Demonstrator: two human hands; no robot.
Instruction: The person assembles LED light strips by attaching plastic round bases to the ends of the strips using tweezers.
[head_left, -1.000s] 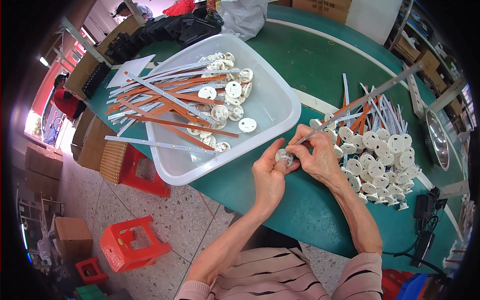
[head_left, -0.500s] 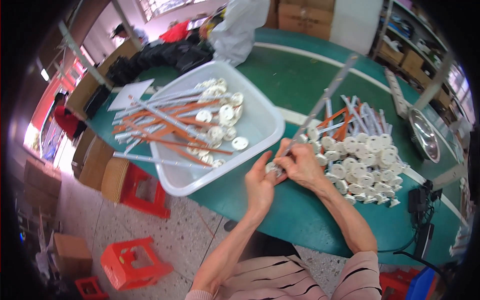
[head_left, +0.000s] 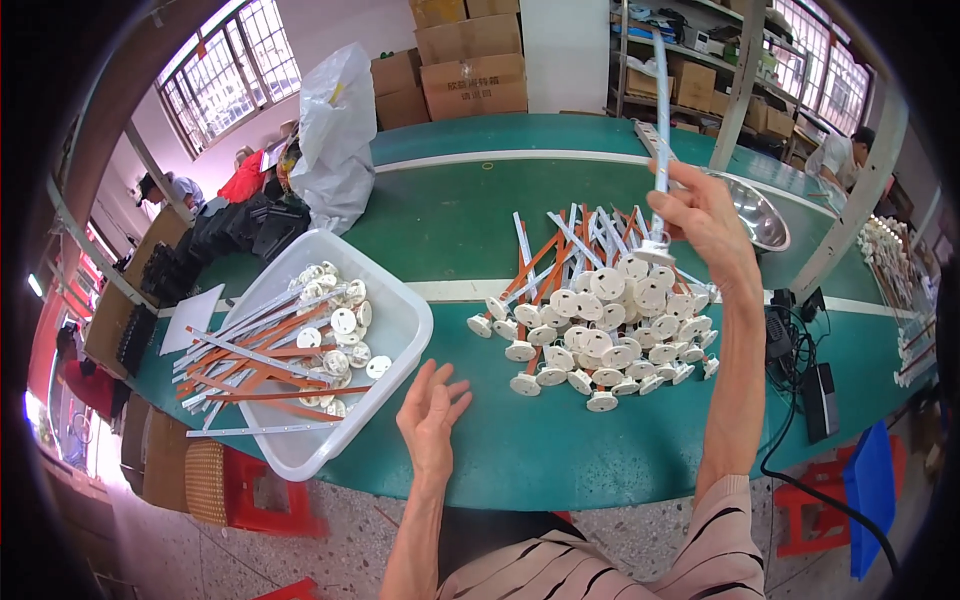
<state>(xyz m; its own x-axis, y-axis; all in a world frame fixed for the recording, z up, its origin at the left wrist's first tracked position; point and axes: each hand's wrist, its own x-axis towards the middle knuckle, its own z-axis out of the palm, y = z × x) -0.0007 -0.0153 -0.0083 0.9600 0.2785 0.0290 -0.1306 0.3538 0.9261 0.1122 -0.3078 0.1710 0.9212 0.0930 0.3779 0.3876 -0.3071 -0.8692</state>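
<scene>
My right hand [head_left: 708,222] is raised above the pile on the right. Its fingers pinch a pale light strip [head_left: 662,110] that stands nearly upright, with a white round end cap [head_left: 655,252] at its lower end. Below lies a pile of capped strips [head_left: 606,284], their white discs facing me and their white and orange strips pointing away. My left hand [head_left: 432,412] hovers by the near right side of a white plastic tub [head_left: 418,318], fingers apart and nothing in them. More white and orange strips [head_left: 262,352] with caps rest in the tub, ends jutting over its left rim.
A steel bowl [head_left: 752,212] sits behind my right hand. Black adapters and cables [head_left: 795,340] lie at the right. A white plastic bag [head_left: 335,140] and black parts [head_left: 255,228] stand at the far left. Red stools [head_left: 262,495] are below the table. Two people sit farther off.
My hands were together on a strip's capped end and are now apart. The right has lifted the strip up over the pile; the left has opened beside the tub. The view has shifted.
</scene>
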